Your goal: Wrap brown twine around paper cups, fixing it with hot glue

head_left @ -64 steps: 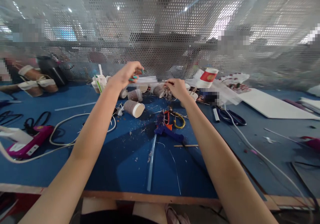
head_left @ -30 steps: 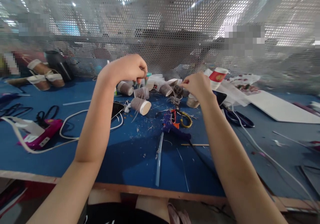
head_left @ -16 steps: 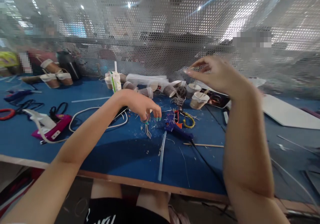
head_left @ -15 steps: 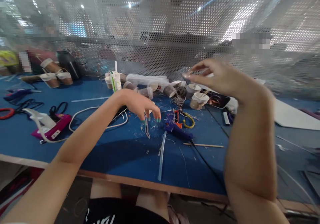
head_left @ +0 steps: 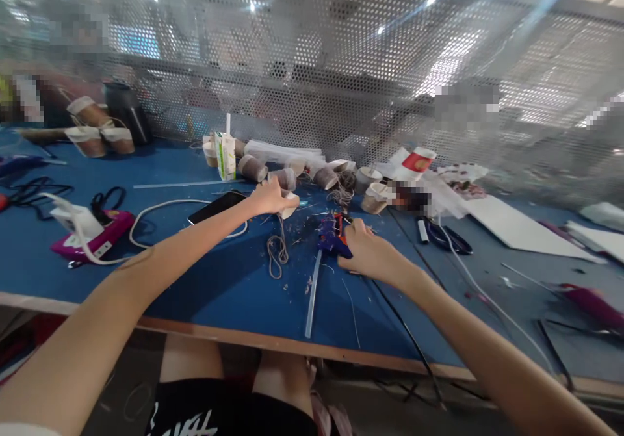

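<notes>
My left hand (head_left: 270, 195) is closed at the middle of the blue table, its fingers round a small pale cup-like piece (head_left: 291, 206), mostly hidden. Grey string (head_left: 277, 251) trails below that hand in loose loops. To the right, my right hand (head_left: 363, 247) wraps round the handle of a blue hot glue gun (head_left: 331, 236) with an orange trigger part. The gun's nozzle is not clearly seen. A clear glue stick (head_left: 313, 296) lies in front of the gun, pointing toward the table's front edge.
Behind my hands are string-wrapped cups (head_left: 253, 168), a drink carton (head_left: 225, 156) and a paper-covered cup (head_left: 376, 197). A phone (head_left: 214, 207) and a magenta power strip (head_left: 95, 234) lie left. The gun's black cord (head_left: 404, 325) crosses the front edge. White board (head_left: 529, 228) lies right; perforated metal (head_left: 312, 91) stands behind.
My right hand has come down from above the cups onto the glue gun, which has shifted slightly. My left hand has moved back and a little left, with the string still trailing.
</notes>
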`<state>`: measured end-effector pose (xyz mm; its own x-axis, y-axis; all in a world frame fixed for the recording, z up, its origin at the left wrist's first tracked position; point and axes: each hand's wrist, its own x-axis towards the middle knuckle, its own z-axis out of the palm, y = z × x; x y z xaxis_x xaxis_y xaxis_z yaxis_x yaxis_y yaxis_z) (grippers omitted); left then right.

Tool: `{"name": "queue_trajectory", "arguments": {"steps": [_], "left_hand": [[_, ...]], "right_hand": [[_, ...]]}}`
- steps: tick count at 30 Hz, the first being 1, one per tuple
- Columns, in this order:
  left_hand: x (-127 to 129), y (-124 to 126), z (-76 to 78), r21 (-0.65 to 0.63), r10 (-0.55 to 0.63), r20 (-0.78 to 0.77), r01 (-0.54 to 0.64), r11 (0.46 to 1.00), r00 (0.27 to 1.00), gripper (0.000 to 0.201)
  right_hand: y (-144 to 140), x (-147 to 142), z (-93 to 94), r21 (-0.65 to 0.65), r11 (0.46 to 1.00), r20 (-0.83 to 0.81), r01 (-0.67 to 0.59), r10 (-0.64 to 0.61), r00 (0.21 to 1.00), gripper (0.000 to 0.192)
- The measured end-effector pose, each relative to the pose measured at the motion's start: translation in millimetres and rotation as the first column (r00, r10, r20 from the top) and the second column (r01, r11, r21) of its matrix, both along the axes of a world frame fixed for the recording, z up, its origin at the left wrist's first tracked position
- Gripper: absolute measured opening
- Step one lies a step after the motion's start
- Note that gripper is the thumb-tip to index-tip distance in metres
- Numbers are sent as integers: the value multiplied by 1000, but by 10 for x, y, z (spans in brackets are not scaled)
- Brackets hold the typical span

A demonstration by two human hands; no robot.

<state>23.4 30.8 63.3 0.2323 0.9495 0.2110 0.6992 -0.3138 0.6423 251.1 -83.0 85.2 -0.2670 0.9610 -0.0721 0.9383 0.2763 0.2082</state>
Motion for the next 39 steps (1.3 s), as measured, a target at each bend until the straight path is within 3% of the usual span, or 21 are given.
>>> {"name": "queue_trajectory", "arguments": {"steps": [1,4,7,10,12,14,16,17,19,22,25,29,35,39], "left_hand": [[2,-13,-44,-59,76,-29,-78,995,997,95],[-60,-43,-37,-49,75,13,-75,996,997,92],[-127,-22,-43,132,-108,98,95,987,989,99],[-140,26,-210,272,-278,113,240,932,954,99],[-132,53,-364,315,-328,119,277,908,937,97],[-129,69,-492,348,-348,129,286,893,929,96],[-141,77,-564,374,-351,143,278,885,925,93],[-151,78,-581,382,-348,149,271,884,925,92],[-174,79,-591,388,-340,158,258,885,927,90],[-192,84,-602,371,-328,177,246,895,928,92],[-187,107,-641,361,-319,200,233,903,926,100],[-180,149,-684,361,-314,222,221,906,923,98],[-178,146,-650,353,-309,203,225,908,929,93],[-165,129,-629,361,-302,170,226,905,938,92]], "right_hand": [[-23,-34,-63,23,1000,5,16,-17,1000,28],[-49,-101,-158,95,994,-17,56,-55,998,30],[-16,-69,-179,166,983,-100,78,-62,993,31],[54,34,-183,273,955,-344,118,-18,939,27],[107,85,-174,300,939,-619,168,57,783,21],[158,89,-146,180,966,-865,187,65,497,19],[204,40,-106,-6,993,-977,115,-30,210,20],[227,1,-89,-75,995,-991,60,-81,104,20],[266,-86,-75,-137,990,-990,-42,-139,-39,21],[300,-172,-143,-125,988,-978,-96,-139,-155,21],[289,-160,-293,-95,993,-986,-72,-104,-131,26],[251,-103,-452,-64,998,-998,21,-65,28,31],[243,-157,-490,-81,993,-979,86,-95,180,34],[243,-175,-504,-61,993,-971,105,-84,222,40]]}}
